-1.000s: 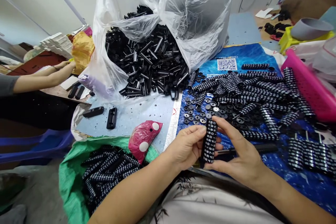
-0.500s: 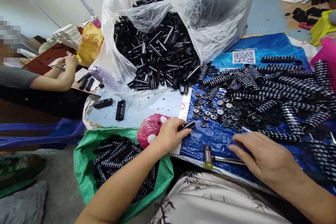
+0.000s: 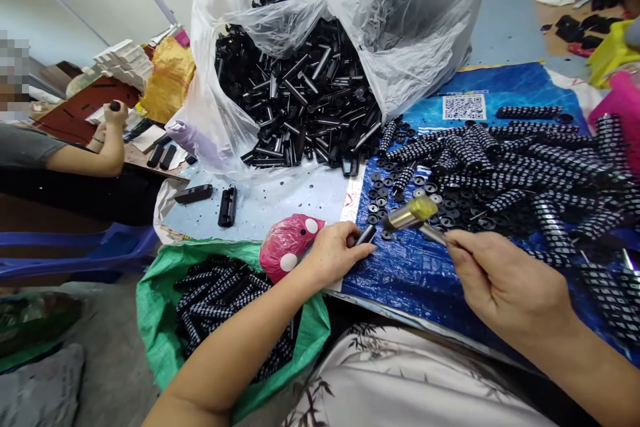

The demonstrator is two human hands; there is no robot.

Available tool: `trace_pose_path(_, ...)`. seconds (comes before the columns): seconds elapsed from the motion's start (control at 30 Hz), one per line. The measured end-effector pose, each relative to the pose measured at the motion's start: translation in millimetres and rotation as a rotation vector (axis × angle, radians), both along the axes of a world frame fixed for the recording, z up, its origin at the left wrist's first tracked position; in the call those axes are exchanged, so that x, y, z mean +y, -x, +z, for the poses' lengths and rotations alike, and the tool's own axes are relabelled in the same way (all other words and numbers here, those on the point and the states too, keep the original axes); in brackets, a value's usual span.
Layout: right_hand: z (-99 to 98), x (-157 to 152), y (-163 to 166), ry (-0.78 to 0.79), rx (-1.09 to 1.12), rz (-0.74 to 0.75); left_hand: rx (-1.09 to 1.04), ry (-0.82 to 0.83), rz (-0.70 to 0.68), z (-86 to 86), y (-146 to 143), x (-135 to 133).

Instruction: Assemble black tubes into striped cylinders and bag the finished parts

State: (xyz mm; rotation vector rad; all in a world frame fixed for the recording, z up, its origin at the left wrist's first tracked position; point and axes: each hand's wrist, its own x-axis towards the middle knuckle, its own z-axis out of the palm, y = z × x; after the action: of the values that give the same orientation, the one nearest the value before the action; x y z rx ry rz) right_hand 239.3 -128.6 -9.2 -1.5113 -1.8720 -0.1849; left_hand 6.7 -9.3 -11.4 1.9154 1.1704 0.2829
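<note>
My left hand (image 3: 336, 253) grips a short black tube (image 3: 367, 235) at the table's front edge; much of the tube is hidden by the fingers. In my right hand (image 3: 505, 280) is a small mallet (image 3: 406, 215) with a metal head and a yellow end, raised over the blue sheet (image 3: 400, 267) just right of the tube. Behind the mallet head lie loose black round caps (image 3: 395, 215) in a spread. To their right, black rollers with white dotted rows (image 3: 505, 177) are heaped up. A pink wrapped bundle (image 3: 283, 247) sits beside my left wrist.
A clear plastic bag (image 3: 420, 27) full of black parts (image 3: 305, 100) stands at the back. A green sack (image 3: 155, 327) with dotted rollers hangs at the front left. Two black casings (image 3: 227, 207) lie on the table. At far left another person's arm (image 3: 85, 159) is at work.
My right hand has closed around the mallet's handle and lifted the mallet off the blue sheet. My left hand has shifted slightly right with the tube. The other person's hands have moved apart.
</note>
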Motion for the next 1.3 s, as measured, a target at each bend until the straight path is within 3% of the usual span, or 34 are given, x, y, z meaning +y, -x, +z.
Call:
trace_pose_path(0.2, 1.5, 20.1, 18.0, 0.122, -0.198, 0.058, -0.018, 0.052, -0.017, 0.7, -2.5, 3.9)
trace_pose_path(0.37, 11.1, 13.7, 26.7, -0.019, 0.023, 0.205, -0.005, 0.187, -0.082, 0.5, -9.4, 25.9)
trace_pose_path(0.53, 0.3, 2.4, 34.8, 0.082, -0.039, 0.324, 0.055, 0.236, -0.135, 0.7, -14.0, 40.0)
trace_pose_path(0.7, 1.5, 7.9, 23.1, 0.012, 0.112, 0.174, 0.054, 0.224, -0.131, -1.2, -11.8, 38.0)
trace_pose_path(0.83, -2.7, 20.3, 12.2, 0.056, -0.088, 0.009, 0.081, 0.186, -0.118, -2.3, -17.6, 32.8)
trace_pose_path(0.93, -10.2, 20.4, 7.6, 0.15, -0.171, -0.013, 0.152, 0.094, -0.116, 13.7, -15.4, 29.3)
trace_pose_path(1.03, -15.9, 11.9, 0.6, 0.109, -0.062, 0.008, 0.208, 0.08, -0.266, 51.2, 12.8, 30.0)
trace_pose_path(1.1, -20.3, 5.0, -5.1, 0.1, -0.018, 0.048, 0.201, 0.336, -0.531, 78.1, 41.6, 34.0)
trace_pose_path(1.13, -22.9, 2.2, -7.4, 0.109, -0.013, 0.068, 0.195, 0.459, -0.561, 88.3, 54.3, 37.1)
trace_pose_path(1.2, -27.5, -1.4, -9.9, 0.143, -0.017, 0.1, 0.15, 0.568, -0.503, 97.3, 68.2, 45.7)
trace_pose_path(1.23, -28.7, -1.9, -10.3, 0.164, -0.025, 0.112, 0.112, 0.538, -0.421, 95.3, 67.2, 51.6)
trace_pose_path(1.3, -27.6, 0.3, -10.9, 0.207, -0.032, 0.137, 0.075, 0.312, -0.19, 81.1, 49.6, 67.5)
